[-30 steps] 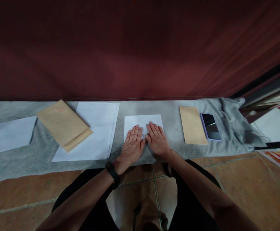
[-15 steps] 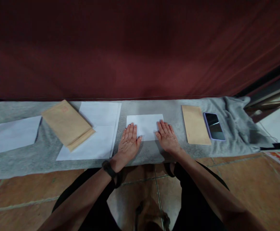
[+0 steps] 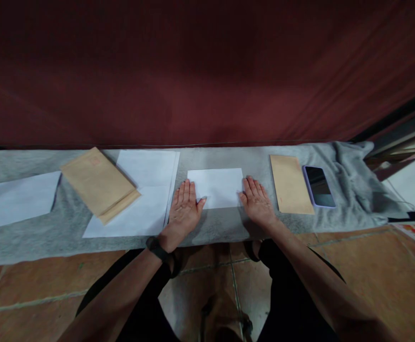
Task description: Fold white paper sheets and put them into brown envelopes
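A small white sheet of paper [image 3: 217, 187] lies flat on the grey cloth [image 3: 225, 225] in front of me. My left hand [image 3: 185, 209] rests flat at the sheet's left edge, palm down, fingers stretched out and thumb at the paper. At the right edge my right hand [image 3: 257, 202] lies flat in the same way, its thumb close to the paper. Neither hand grips anything. Right of my right hand lies a single brown envelope [image 3: 292, 184]. Larger white sheets [image 3: 136, 209] lie to the left, partly under a stack of brown envelopes [image 3: 98, 183].
A phone in a purple case [image 3: 319, 186] lies right of the single envelope, beside bunched cloth. More white paper [image 3: 18, 199] is at the far left. A dark red curtain [image 3: 200, 109] hangs behind the bench. Tiled floor [image 3: 364, 280] shows in front.
Both hands have slid outward from the top of the small white sheet to its side edges, left hand leftward and right hand rightward, showing more of the paper.
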Available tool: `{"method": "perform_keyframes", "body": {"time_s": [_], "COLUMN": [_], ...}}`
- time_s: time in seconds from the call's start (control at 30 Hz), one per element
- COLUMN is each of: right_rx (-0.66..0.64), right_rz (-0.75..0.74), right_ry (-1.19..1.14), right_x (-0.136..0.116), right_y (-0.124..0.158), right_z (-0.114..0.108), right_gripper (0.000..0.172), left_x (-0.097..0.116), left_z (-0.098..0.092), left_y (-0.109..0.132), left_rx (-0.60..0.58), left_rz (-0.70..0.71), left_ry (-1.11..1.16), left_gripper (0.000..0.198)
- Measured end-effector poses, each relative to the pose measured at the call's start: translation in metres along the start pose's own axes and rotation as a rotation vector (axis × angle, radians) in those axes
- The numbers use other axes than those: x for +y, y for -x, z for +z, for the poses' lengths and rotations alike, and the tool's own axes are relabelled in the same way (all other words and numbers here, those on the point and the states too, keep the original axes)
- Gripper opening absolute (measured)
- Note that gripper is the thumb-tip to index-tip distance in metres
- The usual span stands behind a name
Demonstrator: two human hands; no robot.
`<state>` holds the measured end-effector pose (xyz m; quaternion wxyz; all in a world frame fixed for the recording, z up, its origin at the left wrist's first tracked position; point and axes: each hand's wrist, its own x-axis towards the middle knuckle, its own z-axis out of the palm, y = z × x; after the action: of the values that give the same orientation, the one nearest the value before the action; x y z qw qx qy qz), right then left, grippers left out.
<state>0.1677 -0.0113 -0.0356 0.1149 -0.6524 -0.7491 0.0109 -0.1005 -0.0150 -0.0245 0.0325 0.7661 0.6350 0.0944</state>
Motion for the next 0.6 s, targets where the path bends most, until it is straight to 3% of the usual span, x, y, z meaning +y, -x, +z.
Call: {"method": "perform_keyframes", "body": {"time_s": [0.23, 0.43, 0.6], "right_rx": [0.02, -0.059, -0.1], "right_rz": [0.023, -0.132, -0.205], "right_ry": [-0.029, -0.188, -0.212], "right_x": [0.003, -0.033, -0.058], "right_y": [-0.011, -0.016, -0.013], "right_z": [-0.005, -0.007, -0.004], "right_gripper": [0.062, 0.063, 0.059], "left_x": [0.003, 0.036, 0.053], "left_z": [-0.01, -0.004, 0.007], "left_y": [-0.008, -0.01, -0.015], "left_rx": [0.062, 0.001, -0.02], "left_rz": [-0.029, 0.169, 0.198], "left_ry": [0.025, 0.128, 0.128], "left_gripper": [0.069, 0.063, 0.061]}}
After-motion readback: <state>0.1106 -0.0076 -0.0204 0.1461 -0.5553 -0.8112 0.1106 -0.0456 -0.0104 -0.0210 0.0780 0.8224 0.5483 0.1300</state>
